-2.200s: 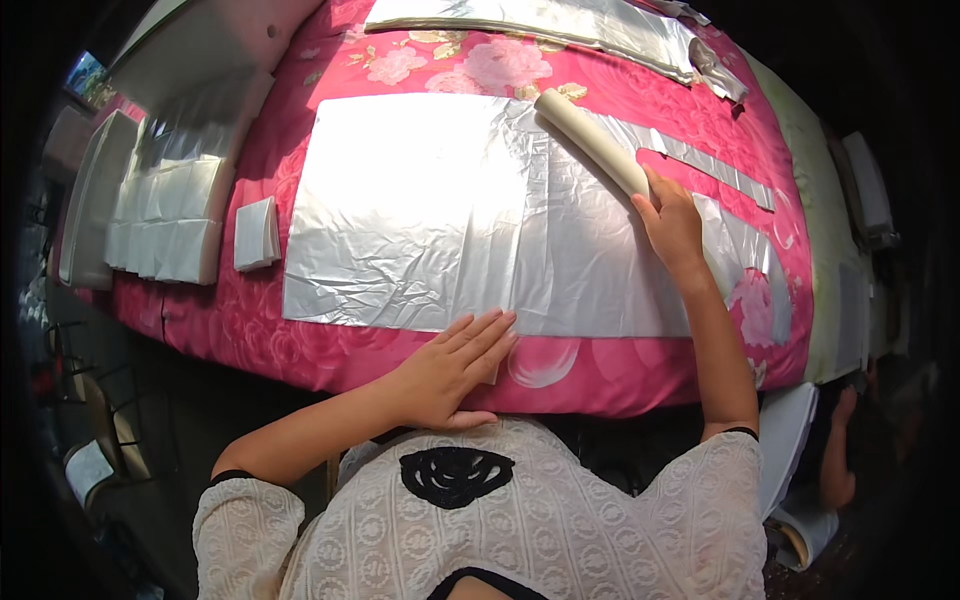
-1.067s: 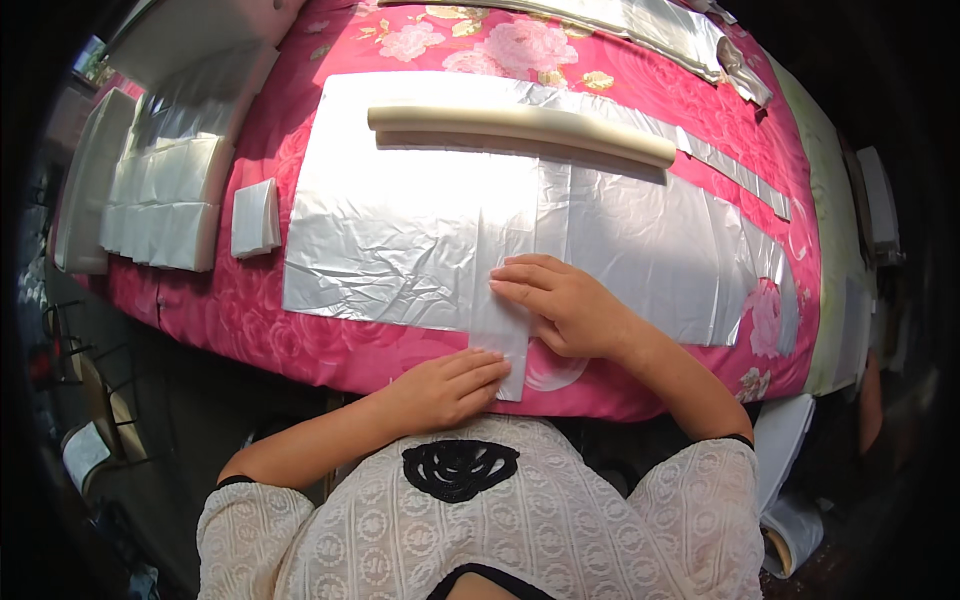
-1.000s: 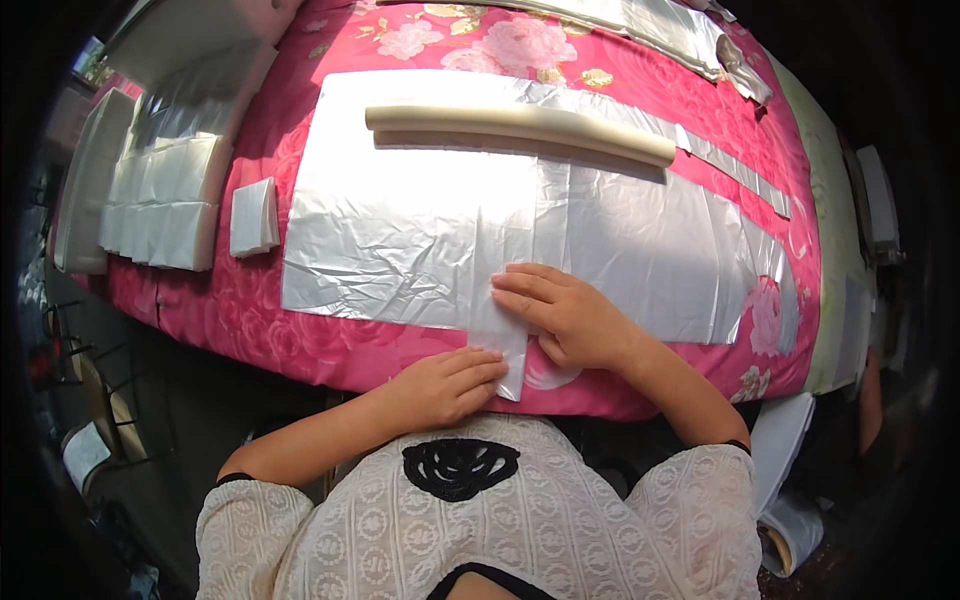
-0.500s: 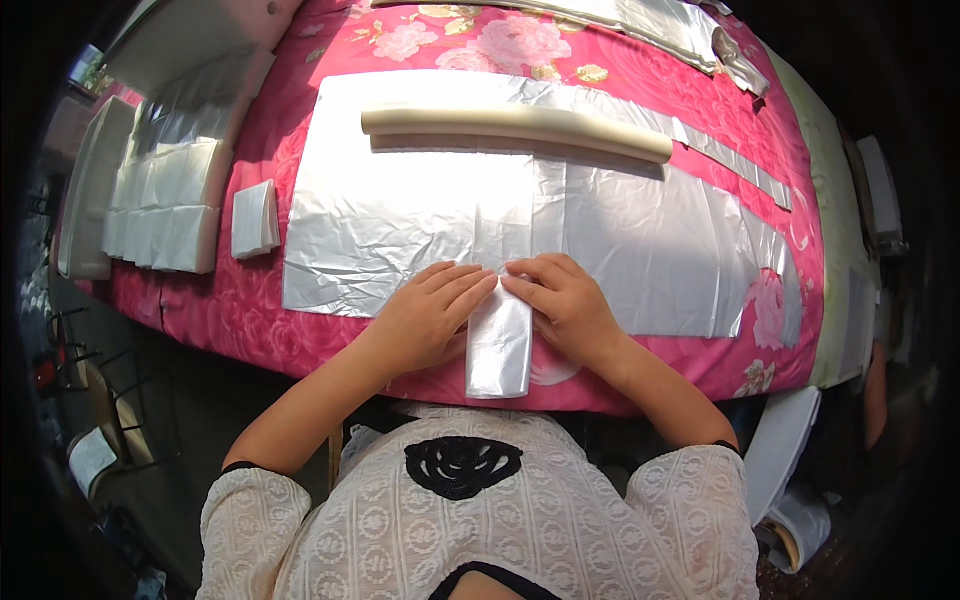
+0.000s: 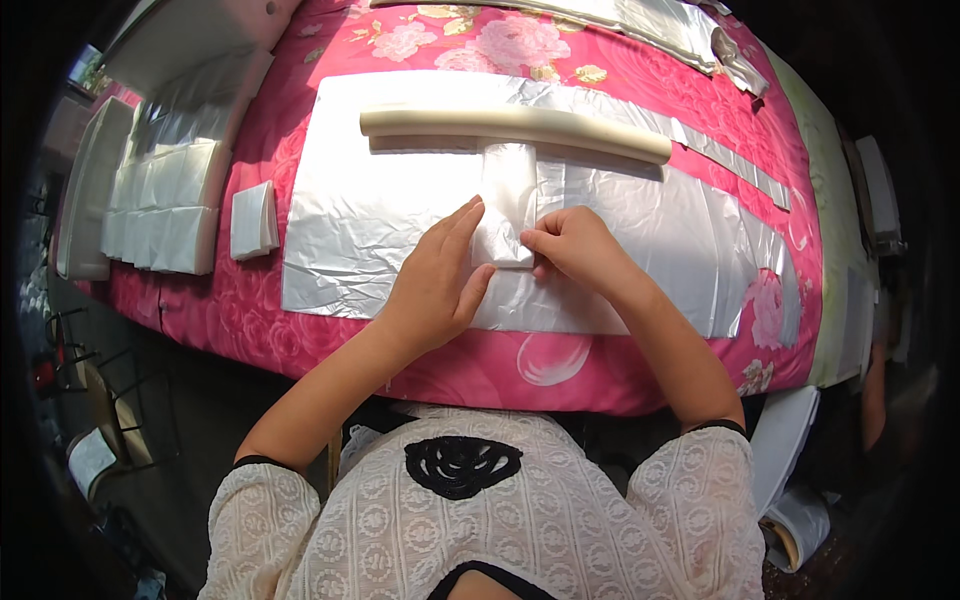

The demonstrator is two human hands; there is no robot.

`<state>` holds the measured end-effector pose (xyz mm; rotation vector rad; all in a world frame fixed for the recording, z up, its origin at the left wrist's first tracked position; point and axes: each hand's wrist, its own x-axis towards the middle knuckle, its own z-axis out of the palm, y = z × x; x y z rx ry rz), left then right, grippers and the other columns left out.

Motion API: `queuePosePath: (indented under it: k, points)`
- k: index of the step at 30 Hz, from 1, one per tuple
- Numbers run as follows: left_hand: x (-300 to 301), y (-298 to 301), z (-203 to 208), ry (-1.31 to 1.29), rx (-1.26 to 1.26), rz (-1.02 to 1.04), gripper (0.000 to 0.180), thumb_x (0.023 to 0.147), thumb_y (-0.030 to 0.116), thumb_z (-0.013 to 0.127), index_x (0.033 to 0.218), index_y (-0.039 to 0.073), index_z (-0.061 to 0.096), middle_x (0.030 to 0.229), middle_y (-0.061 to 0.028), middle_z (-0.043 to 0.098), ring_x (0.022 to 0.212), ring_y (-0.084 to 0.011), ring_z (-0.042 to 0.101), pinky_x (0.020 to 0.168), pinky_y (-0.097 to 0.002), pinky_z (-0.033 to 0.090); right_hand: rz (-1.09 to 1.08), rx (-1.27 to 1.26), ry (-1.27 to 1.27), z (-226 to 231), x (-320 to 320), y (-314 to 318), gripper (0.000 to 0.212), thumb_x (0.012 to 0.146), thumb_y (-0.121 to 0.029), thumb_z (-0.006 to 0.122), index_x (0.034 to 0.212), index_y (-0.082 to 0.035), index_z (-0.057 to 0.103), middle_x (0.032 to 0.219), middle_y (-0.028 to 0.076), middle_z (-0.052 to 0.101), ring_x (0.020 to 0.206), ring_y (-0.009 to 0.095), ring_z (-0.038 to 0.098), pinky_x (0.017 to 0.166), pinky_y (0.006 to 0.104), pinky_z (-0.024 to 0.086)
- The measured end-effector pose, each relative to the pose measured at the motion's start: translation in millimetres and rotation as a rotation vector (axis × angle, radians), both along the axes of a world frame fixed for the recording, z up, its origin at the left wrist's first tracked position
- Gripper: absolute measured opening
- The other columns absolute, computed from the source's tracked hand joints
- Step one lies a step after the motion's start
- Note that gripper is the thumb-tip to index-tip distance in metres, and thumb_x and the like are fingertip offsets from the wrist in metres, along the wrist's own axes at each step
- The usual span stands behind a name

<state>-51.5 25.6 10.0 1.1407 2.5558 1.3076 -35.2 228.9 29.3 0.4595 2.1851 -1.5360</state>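
A narrow folded strip of white, shiny plastic film (image 5: pixel 510 200) lies lengthwise in front of me, its far end close to the cream tube. Under it spreads a wide, creased silvery sheet (image 5: pixel 640 240). My left hand (image 5: pixel 440 275) rests along the strip's left side, fingers stretched out and the thumb apart near the bottom corner. With thumb and fingertips, my right hand (image 5: pixel 575 245) pinches the strip's lower right edge. The cream tube (image 5: pixel 515 124) lies crosswise on the sheet beyond both hands.
To the left, a small folded white stack (image 5: pixel 254 220) sits beside rows of folded white packets (image 5: pixel 165 200) and a pale container (image 5: pixel 90 200). Pink floral cloth (image 5: pixel 420 45) covers the table. More silvery film (image 5: pixel 650 25) lies at the far edge; loose strips (image 5: pixel 735 165) are at right.
The folded strip has moved away from me, from the table's front edge onto the silvery sheet. My left hand has opened along its side; my right hand now pinches its lower right edge.
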Motion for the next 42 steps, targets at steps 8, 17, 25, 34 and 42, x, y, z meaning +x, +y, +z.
queuePosePath:
  k: [8,17,25,34,42]
  points:
    - [25.4,9.3,-16.9,0.201,-0.456,-0.121,0.079,0.083,0.042,0.055,0.138,-0.007,0.026,0.146,-0.0244,0.022,0.138,-0.0343,0.018,0.112,-0.044,0.015,0.012,0.076,0.094,-6.8,2.2,0.3,0.017,0.08,-0.015,0.063,0.077,0.002,0.061,0.058,0.006,0.06,0.051,0.013,0.06,0.049,0.0257,0.045]
    - [26.4,10.5,-19.2,0.237,-0.439,-0.071,0.072,0.084,0.037,0.055,0.136,-0.007,0.031,0.144,-0.0241,0.027,0.136,-0.0343,0.024,0.111,-0.0429,0.018,0.478,0.804,1.03,-24.1,15.7,6.6,0.048,0.078,-0.02,0.066,0.121,-0.003,0.053,0.13,0.014,0.048,0.122,0.029,0.044,0.103,0.0407,0.034]
    - [0.6,0.0,-23.4,0.419,-0.17,-0.082,0.024,0.077,0.007,0.062,0.1,0.0,0.061,0.111,-0.0126,0.062,0.107,-0.0267,0.058,0.088,-0.0362,0.047,0.55,0.602,0.958,-24.0,2.3,16.0,0.039,0.079,-0.011,0.058,0.117,-0.002,0.056,0.126,0.013,0.053,0.12,0.027,0.047,0.103,0.0386,0.036]
    - [1.3,-2.6,-7.5,0.225,-0.087,-0.188,0.025,0.07,0.012,0.07,0.091,0.003,0.06,0.103,-0.008,0.065,0.097,-0.0228,0.063,0.082,-0.0365,0.051,0.502,0.542,1.05,-20.4,10.1,8.8,0.03,0.069,0.001,0.057,0.098,-0.002,0.063,0.1,0.009,0.063,0.092,0.027,0.057,0.082,0.0357,0.048]
    - [17.0,-21.4,-5.9,0.306,-0.164,-0.342,0.058,0.07,0.02,0.073,0.121,0.003,0.051,0.116,-0.0112,0.06,0.103,-0.0253,0.059,0.091,-0.0394,0.044,0.5,0.466,1.082,-30.1,52.1,-4.2,0.023,0.071,-0.003,0.061,0.093,-0.008,0.065,0.09,0.005,0.063,0.084,0.023,0.06,0.073,0.0338,0.049]
